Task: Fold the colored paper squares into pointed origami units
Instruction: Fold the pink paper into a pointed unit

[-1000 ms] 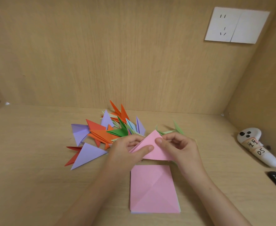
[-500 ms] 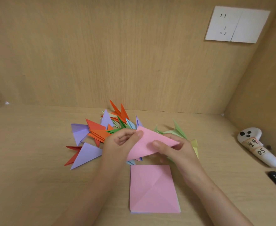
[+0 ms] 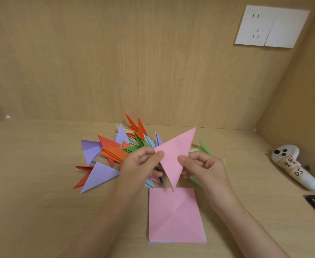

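Both hands hold one piece in the air. The left hand (image 3: 140, 162) pinches the left corner of a pink folded paper triangle (image 3: 175, 155) between thumb and forefinger. The right hand (image 3: 206, 167) pinches its right edge lower down, the other fingers curled under. The triangle hangs clear of the pale wooden counter (image 3: 32, 174), with one sharp tip up and to the right. The other tip points down and, in this view, overlaps the far edge of the stack of flat pink paper squares (image 3: 175, 218); whether it touches the stack I cannot tell. Just behind the hands lies a loose heap of finished pointed units in orange, purple, green and blue (image 3: 113, 152).

The main risk, as I judge it, is a crooked crease. With nothing firm beneath the paper, the layers can slide against each other under two small pinches, and the next fold would run off the corner and blunt the point. The lower tip looks slightly curled and could crumple if pressed onto the stack. A wide sweep of either wrist could also scatter the heap behind.
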